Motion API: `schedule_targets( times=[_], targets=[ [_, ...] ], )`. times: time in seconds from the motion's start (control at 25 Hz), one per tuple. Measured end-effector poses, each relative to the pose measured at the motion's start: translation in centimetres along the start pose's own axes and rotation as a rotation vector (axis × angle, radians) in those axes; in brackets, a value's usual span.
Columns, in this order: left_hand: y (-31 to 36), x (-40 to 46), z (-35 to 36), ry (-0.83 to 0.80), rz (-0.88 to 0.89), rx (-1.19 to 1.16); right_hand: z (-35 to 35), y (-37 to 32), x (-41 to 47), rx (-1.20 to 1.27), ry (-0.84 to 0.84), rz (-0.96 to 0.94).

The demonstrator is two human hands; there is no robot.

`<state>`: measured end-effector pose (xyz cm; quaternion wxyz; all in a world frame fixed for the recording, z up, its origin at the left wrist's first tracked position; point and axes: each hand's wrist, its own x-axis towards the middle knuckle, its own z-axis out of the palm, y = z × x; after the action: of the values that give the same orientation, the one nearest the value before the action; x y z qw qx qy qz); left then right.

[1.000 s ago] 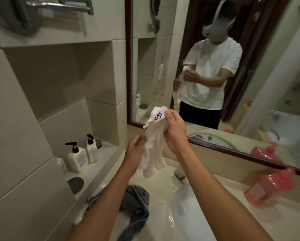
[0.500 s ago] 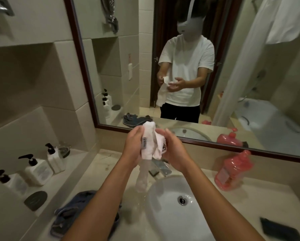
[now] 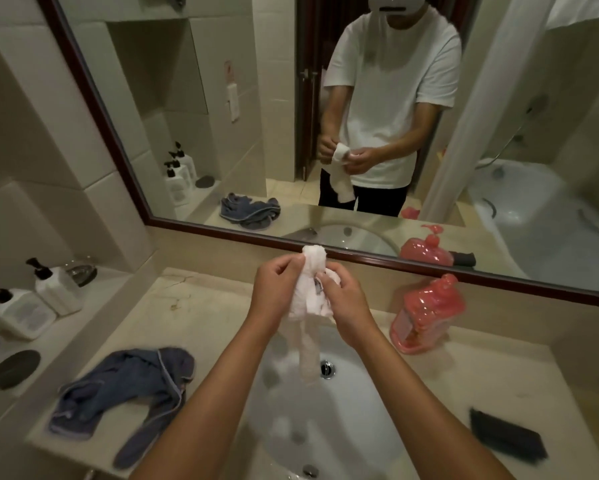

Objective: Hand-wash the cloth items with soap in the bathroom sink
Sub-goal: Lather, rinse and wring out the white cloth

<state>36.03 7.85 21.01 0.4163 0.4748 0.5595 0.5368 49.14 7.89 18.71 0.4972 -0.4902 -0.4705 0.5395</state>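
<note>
Both hands hold the white cloth [image 3: 308, 289] above the back edge of the sink [image 3: 360, 403]. The left hand [image 3: 277, 289] pinches the bunched upper part from the left, thumb and fingertips curled into the fabric near its top knob. The right hand [image 3: 343, 303] has its grip closed on the same bundle from the right, fingers curled round it near a small dark tag on the fabric. The lower end of the cloth hangs down as a narrow twisted strip over the white basin, ending just left of the metal drain [image 3: 327, 369].

On the beige worktop [image 3: 194, 317] to the left of the sink lies a crumpled blue-grey garment [image 3: 131, 393], apart from the hands. To the right, near the mirror frame, stands a red translucent soap bottle [image 3: 426, 317] with a pump top. A dark flat object [image 3: 507, 439] lies on the worktop at the lower right.

On the side ledge at the left stand white pump bottles [image 3: 53, 289] with black tops, and a dark round disc [image 3: 14, 368] lies nearer the camera. The wall mirror [image 3: 256, 116] reflects the person in a white T-shirt holding the cloth, and a bathtub.
</note>
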Motion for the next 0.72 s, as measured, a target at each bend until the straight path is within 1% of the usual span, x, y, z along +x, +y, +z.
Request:
schedule_targets(
  times=[0.08,0.12,0.2,0.28,0.32,0.36,0.44,0.56,0.6,0.72],
  targets=[
    [-1.8,-0.8,2.0,0.017,-0.103,-0.075,-1.8,1.0,0.1,0.059,-0.013,0.051],
    [-2.9,-1.4,2.8,-0.001,-0.180,-0.118,-2.6,1.4,0.2,0.085,-0.027,0.075],
    [-5.4,-2.5,4.1,-0.109,-0.314,-0.202,-3.7,2.3,0.2,0.115,-0.055,0.102],
    [-7.6,-3.2,4.6,-0.187,-0.374,-0.229,-4.5,3.3,0.6,0.089,-0.041,0.104],
    [-8.4,-3.4,4.7,-0.193,-0.374,-0.199,-4.9,3.8,0.9,0.061,-0.023,0.113],
    [-9.1,-3.7,4.6,-0.188,-0.366,-0.160,-5.4,4.3,1.2,0.040,-0.016,0.131],
    [-10.1,-4.0,4.6,-0.120,-0.367,-0.087,-6.1,5.4,2.0,0.014,-0.037,0.228],
    [-11.9,-3.8,4.7,-0.022,-0.405,-0.093,-6.7,7.5,2.4,-0.049,-0.097,0.418],
    [-12.5,-3.8,4.7,-0.007,-0.407,-0.119,-6.7,8.3,2.1,-0.086,-0.128,0.440],
    [-13.9,-3.2,4.8,0.029,-0.419,-0.143,-6.8,10.7,1.4,-0.177,-0.245,0.411]
  ],
)
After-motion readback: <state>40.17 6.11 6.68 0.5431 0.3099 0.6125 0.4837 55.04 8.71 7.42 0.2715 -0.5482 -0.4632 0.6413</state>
